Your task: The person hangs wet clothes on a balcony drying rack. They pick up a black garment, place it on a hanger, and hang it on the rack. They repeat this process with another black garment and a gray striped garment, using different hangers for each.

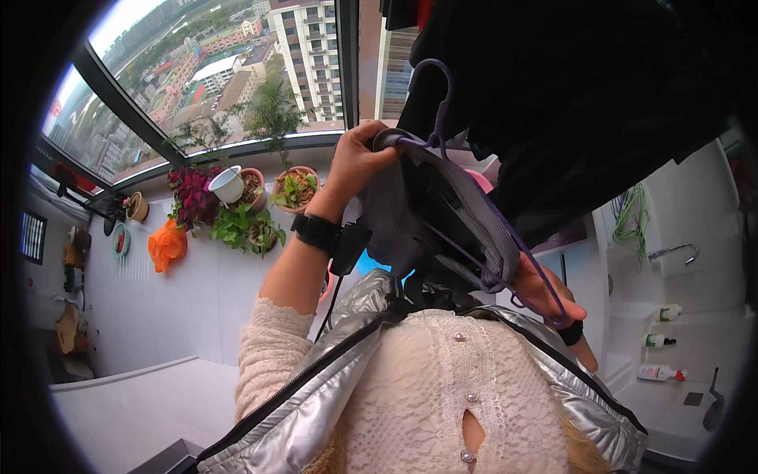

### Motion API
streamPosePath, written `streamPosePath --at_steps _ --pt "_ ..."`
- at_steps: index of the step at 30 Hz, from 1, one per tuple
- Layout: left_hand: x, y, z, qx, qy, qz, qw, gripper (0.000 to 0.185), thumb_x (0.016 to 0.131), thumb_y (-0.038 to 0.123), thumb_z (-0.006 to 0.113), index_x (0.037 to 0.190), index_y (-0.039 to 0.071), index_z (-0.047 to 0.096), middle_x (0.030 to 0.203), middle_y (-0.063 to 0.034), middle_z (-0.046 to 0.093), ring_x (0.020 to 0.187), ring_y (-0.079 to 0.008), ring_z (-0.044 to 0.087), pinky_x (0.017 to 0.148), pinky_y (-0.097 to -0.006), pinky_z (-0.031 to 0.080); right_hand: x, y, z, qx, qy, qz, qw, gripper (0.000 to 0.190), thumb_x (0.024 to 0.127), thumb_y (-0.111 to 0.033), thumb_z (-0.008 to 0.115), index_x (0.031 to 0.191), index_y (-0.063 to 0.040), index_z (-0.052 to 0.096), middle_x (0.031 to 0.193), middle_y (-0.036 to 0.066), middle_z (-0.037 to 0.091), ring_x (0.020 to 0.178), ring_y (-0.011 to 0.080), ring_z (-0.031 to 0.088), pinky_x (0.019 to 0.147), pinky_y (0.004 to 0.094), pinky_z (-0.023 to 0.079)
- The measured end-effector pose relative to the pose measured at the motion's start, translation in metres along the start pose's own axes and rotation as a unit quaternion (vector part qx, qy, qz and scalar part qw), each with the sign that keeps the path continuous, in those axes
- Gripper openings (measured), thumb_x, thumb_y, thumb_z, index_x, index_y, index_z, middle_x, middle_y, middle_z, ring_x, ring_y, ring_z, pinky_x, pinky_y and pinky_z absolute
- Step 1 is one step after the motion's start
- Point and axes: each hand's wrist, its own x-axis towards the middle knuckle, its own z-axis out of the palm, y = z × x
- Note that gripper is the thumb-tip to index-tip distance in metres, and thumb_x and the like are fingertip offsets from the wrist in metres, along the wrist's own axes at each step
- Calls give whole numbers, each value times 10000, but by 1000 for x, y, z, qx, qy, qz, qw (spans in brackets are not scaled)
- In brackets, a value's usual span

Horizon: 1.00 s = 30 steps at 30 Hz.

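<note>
A dark grey striped garment [388,210] hangs partly over a purple plastic clothes hanger [441,109], whose hook points up. My left hand [367,155] pinches the garment's edge beside the hanger's neck, with the fingers closed on the cloth. My right hand [548,290] is at the lower right end of the hanger, against the garment and the hanger's arm; its thumb sticks out past the purple bar and some of its fingers are hidden. Large black clothing [580,101] hangs just beyond, at the upper right.
Potted plants [237,228] and an orange plastic bag [167,246] stand on the floor by the window at left. Something blue [373,263] lies below the garment. At right are a sink faucet [675,253], green wire hangers [632,228] and several bottles [657,372].
</note>
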Motion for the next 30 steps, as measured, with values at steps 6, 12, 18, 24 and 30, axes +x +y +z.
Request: streamPosePath --at_steps 6,12,18,24,30 --pt "-6 2 12 12 -33 -11 999 101 748 24 644 792 19 553 711 58 510 682 -23 453 624 -183 388 -8 0 27 10 -7 9 1000 1424 408 -554 852 1434 -102 -25 1450 185 159 1348 287 191 1100 397 116" --pt "-16 17 15 83 -103 48 990 208 720 59 642 873 -26 529 796 -15 441 769 -92 445 692 -225 372 -15 19 22 41 163 -61 984 974 574 -255 670 1393 -87 171 1363 123 327 1277 240 326 1084 345 214" --pt "-18 10 17 94 12 5 995 231 641 166 637 758 -19 562 676 -148 513 656 -298 509 605 -354 402 -37 26 -2 173 21 74 982 1063 638 -278 751 1438 -101 74 1413 71 258 1316 189 265 1085 325 181" --pt "-19 -2 15 173 31 30 984 221 597 164 633 713 -13 570 664 -147 532 660 -308 522 615 -366 407 -23 34 4 143 90 67 983 946 677 -228 706 1417 -92 135 1436 120 208 1333 224 230 1108 336 142" --pt "-26 -16 7 183 0 7 983 238 609 178 649 766 8 596 725 -130 558 758 -297 526 725 -359 393 -12 28 9 30 138 49 989 752 728 -120 628 1386 -36 275 1376 121 365 1281 221 340 1079 357 214"
